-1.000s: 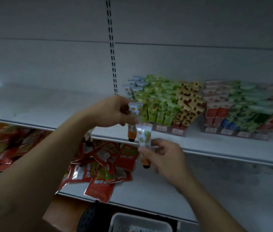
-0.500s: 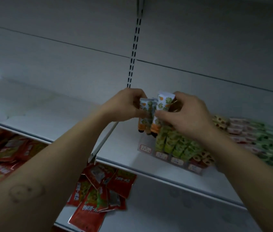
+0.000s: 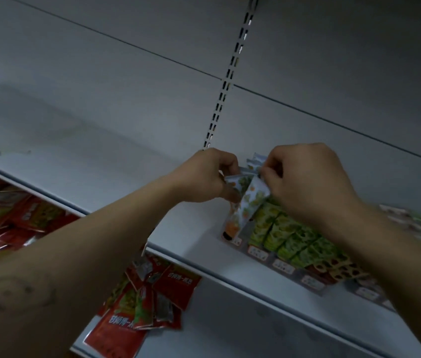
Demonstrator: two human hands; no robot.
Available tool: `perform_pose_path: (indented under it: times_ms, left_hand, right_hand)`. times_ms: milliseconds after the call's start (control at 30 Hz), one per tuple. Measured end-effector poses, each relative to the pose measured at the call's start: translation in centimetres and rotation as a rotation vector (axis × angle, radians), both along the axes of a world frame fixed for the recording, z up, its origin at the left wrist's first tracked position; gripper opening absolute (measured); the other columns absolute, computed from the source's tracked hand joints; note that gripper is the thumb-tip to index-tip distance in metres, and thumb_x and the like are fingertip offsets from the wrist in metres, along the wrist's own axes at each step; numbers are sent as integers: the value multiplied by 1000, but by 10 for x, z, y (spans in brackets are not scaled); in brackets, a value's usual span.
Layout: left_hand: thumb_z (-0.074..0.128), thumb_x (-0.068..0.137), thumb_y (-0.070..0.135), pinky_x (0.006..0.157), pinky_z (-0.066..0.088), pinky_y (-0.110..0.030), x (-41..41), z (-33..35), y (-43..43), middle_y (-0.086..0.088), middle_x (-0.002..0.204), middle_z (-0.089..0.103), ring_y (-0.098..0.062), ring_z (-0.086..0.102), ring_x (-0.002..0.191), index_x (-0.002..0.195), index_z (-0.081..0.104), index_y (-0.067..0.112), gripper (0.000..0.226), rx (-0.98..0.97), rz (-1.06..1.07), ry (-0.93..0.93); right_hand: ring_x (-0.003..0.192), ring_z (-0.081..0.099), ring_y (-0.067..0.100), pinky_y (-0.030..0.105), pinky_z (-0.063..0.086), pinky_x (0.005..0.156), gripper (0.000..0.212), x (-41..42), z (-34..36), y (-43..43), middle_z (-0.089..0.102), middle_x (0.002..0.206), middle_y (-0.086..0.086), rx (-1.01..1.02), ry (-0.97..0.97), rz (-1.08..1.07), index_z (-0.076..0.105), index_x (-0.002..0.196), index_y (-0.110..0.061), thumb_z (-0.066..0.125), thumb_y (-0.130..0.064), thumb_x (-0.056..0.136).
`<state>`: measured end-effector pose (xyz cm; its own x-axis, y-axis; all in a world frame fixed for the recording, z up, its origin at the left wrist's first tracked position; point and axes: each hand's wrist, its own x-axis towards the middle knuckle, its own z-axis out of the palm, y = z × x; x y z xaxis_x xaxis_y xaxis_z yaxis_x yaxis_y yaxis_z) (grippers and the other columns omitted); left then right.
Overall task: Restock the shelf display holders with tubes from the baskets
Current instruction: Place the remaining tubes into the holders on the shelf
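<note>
white tube (image 3: 252, 202) pinched between both hands' fingers (image 3: 266, 177).

Two white tubes (image 3: 252, 200) with an orange and green fruit print and orange caps are at the left end of the display holder (image 3: 281, 264). They stand tilted, with the caps down at the front edge of the holder and the flat crimped ends up. Next to them, to the right, rows of green tubes (image 3: 284, 233) fill the holder, and after them come yellow and brown tubes (image 3: 333, 268). Small price labels run along the holder front. The holder stands on the white shelf (image 3: 178, 228).
</note>
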<state>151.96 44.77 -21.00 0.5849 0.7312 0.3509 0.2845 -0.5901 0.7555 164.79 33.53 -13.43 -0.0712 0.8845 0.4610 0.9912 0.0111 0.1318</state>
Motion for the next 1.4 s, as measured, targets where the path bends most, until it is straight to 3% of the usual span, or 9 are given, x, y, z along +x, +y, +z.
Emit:
perform_pose_path:
  times_ms: [100,233,367,467,700,833,1000,1167,1400]
  left_hand:
    - [84,68,16,57,46,-18,2,-7,-3,8,76,64,-6,63,60,67,54,28,33,18,22,-47]
    - [78,74,11,63,52,-30,7,-17,-8,-9,85,66,-20,69,73,71,54,19,25,12,26,-143]
    - [77,77,9,60,57,-29,7,-22,-7,-10,85,66,-20,69,73,74,58,20,22,-42,53,-182]
    - [77,77,7,62,59,-35,7,-23,-9,-13,85,67,-26,69,76,73,59,24,25,-83,55,-209]
    - [76,76,0,66,60,-41,7,-23,-6,-11,74,65,-23,65,70,74,62,18,23,-139,34,-210]
    - [77,74,4,60,51,-24,5,-19,-4,2,67,62,-15,62,62,71,58,26,29,-48,32,-157]
    - [82,70,15,63,49,-25,6,-17,0,6,67,63,-18,65,70,71,58,25,26,40,70,-79]
    - [82,70,7,66,58,-31,2,-19,4,-5,77,68,-23,71,72,70,60,23,27,-74,54,-121]
    - [82,71,9,71,59,-41,2,-17,7,2,72,66,-24,71,71,70,59,25,28,-90,35,-100]
  right_hand:
    - [78,59,27,30,42,62,14,-7,-12,-3,64,88,6,-17,-147,-2,61,88,-13,52,-22,91]
    - [51,56,26,23,25,48,28,-12,-42,-21,59,63,5,-4,-288,61,58,67,-15,82,-24,57]
    - [58,61,27,26,39,46,28,-11,-66,-35,65,83,3,-52,-200,57,65,102,-19,62,-39,83]
    - [89,63,27,32,38,61,53,-24,-74,-32,61,109,2,-101,-46,-47,35,134,-22,44,-54,93]
    - [92,63,29,32,40,62,57,-39,-90,3,65,102,9,-99,268,-241,15,136,-12,51,-32,96]
    - [69,59,23,34,46,54,29,-30,-69,-6,62,84,7,-79,459,-121,41,117,-16,53,-18,91]
    - [67,55,18,30,38,53,9,-17,-5,-11,62,76,1,140,325,25,64,85,-15,64,-24,86]
    - [64,53,22,22,27,46,12,-11,-4,18,62,75,5,-118,6,-196,71,87,-12,69,-22,81]
    - [77,37,20,31,21,74,16,-24,-14,24,44,73,2,-136,-317,-211,64,95,-20,69,-20,79]
